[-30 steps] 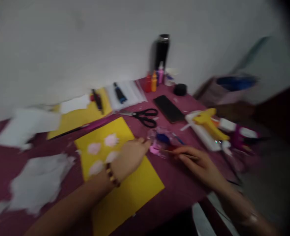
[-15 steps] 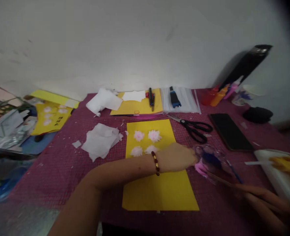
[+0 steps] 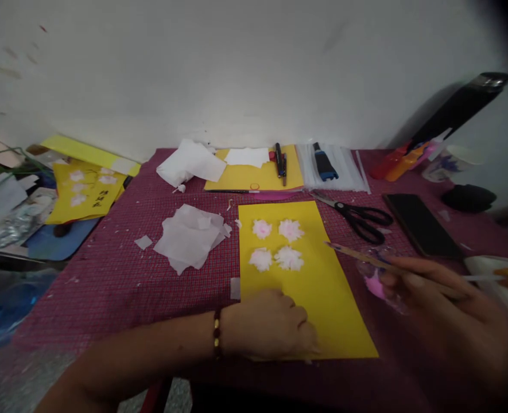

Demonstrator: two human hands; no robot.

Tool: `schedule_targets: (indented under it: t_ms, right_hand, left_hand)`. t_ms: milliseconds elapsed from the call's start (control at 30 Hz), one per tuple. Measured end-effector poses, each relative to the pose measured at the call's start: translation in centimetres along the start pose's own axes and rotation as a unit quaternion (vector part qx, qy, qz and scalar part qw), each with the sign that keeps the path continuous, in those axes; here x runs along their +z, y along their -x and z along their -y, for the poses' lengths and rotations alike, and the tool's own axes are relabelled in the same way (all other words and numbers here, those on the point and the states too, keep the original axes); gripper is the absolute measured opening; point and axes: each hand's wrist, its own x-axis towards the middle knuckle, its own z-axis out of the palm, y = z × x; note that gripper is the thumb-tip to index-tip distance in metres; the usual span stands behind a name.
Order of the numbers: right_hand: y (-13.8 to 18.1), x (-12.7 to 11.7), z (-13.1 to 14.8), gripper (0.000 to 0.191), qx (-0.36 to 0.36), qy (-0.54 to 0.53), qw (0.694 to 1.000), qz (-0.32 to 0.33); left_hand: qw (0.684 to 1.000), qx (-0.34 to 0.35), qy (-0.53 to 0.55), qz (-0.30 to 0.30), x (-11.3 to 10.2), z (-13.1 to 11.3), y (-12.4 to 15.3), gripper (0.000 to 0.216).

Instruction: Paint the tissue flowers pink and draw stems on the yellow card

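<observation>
My left hand (image 3: 271, 324), a beaded bracelet at its wrist, lies over the lower part of a yellow sheet of paper (image 3: 331, 310). Its fingers are curled together and the fingertips are hidden. Several pale pink paper blossoms (image 3: 290, 229) sit on the sheet's upper half. At the right, my right hand (image 3: 443, 310) grips a wooden paintbrush (image 3: 352, 252), whose tip points left over the sheet's right edge. Under that hand is a clear palette (image 3: 376, 284) with pink paint, partly covered.
Black-handled scissors (image 3: 361, 221) and a dark phone (image 3: 421, 226) lie beyond the brush. White tissue pieces (image 3: 189, 238) are left of the sheet. Paint bottles (image 3: 404, 163) and a paper cup (image 3: 447, 166) stand at the back right. A decorated yellow sheet (image 3: 81, 192) is at far left.
My left hand has moved from the palette back to the sheet's lower part. My right hand has raised the paintbrush out of the palette toward the sheet. The view has shifted slightly.
</observation>
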Motion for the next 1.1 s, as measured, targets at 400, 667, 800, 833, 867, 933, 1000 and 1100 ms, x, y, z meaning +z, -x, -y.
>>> schedule_targets:
  t_ms: [400,667,800,833,867,933,1000,1100]
  right_hand:
    - [-4.0,8.1,1.1,0.021,-0.026,-0.083,0.986,0.140]
    - [-3.4,8.1,1.2,0.021,-0.001,-0.057,0.972,0.228]
    - [-3.5,8.3,1.1,0.020,-0.022,-0.038,0.966,0.254]
    - [-3.5,8.3,1.0,0.019,-0.025,-0.036,0.966,0.257]
    - [-3.5,8.3,1.0,0.020,-0.026,-0.037,0.965,0.257]
    - [-3.5,8.2,1.0,0.020,-0.013,-0.046,0.967,0.249]
    - [-3.5,8.3,1.1,0.021,0.003,-0.061,0.972,0.227]
    - [-3.4,8.6,1.1,0.023,-0.007,-0.065,0.977,0.204]
  left_hand:
    - [0.995,-0.061,0.079,-0.003,1.5,2.1,2.3,0.027]
    - [0.991,-0.067,0.113,-0.008,1.6,2.3,2.4,0.025]
    - [0.990,-0.061,0.123,-0.024,1.9,2.2,2.5,0.027]
    - [0.990,-0.062,0.126,-0.030,2.0,2.2,2.5,0.026]
    - [0.989,-0.064,0.128,-0.034,2.1,2.2,2.6,0.025]
    - [0.989,-0.066,0.125,-0.040,2.3,2.2,2.6,0.023]
    - [0.990,-0.063,0.121,-0.040,2.4,2.2,2.7,0.022]
    - [0.991,-0.052,0.112,-0.045,2.4,2.2,2.7,0.021]
